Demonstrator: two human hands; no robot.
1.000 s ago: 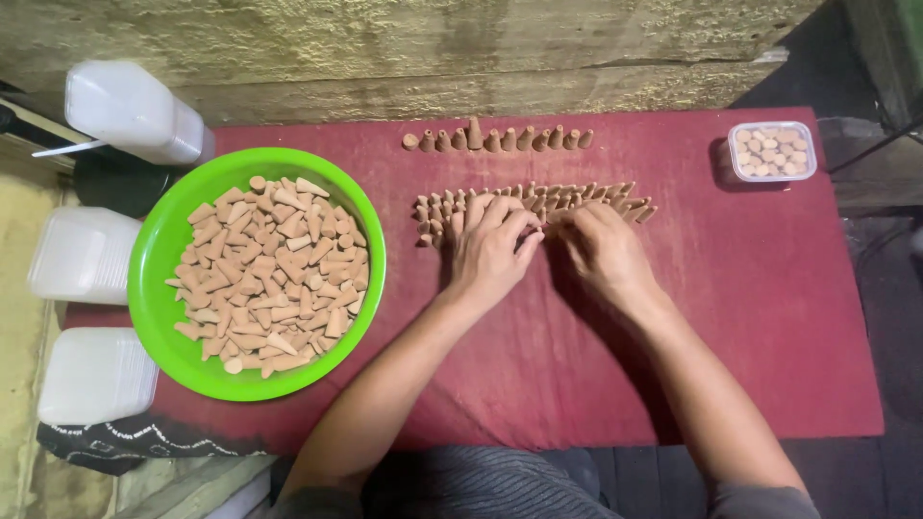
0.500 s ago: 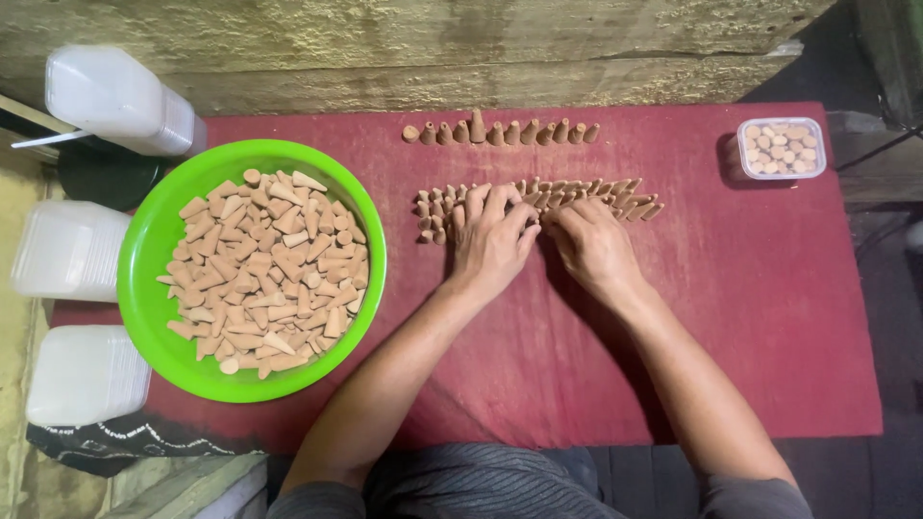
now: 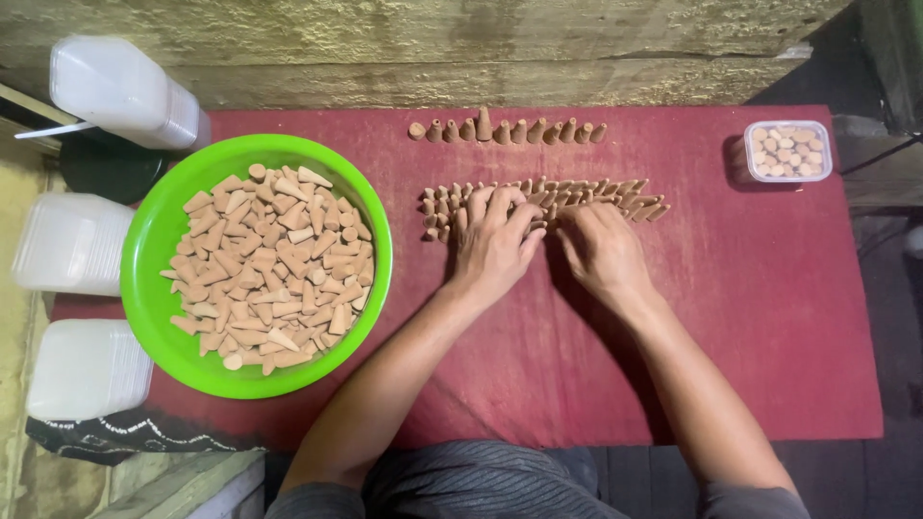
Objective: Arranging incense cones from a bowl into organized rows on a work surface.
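On a red cloth (image 3: 769, 317), a long batch of small tan cones (image 3: 615, 197) lies packed side by side in front of me. My left hand (image 3: 492, 240) rests palm down on the left part of that batch, fingers spread over the cones. My right hand (image 3: 601, 250) lies just beside it, fingertips pressing the middle of the batch. Whether either hand pinches a cone is hidden. Farther back stands a single row of cones (image 3: 507, 130), one upright. A green bowl (image 3: 154, 252) at my left is heaped with several loose cones (image 3: 269, 264).
A small clear tub of cones (image 3: 787, 151) sits at the cloth's far right corner. Stacks of white plastic containers (image 3: 72, 245) line the left edge, another container (image 3: 115, 91) at the back left. A rough wall runs behind the cloth.
Both hands stay on the batch of cones; their fingers have shifted only slightly. The view itself has drifted a little.
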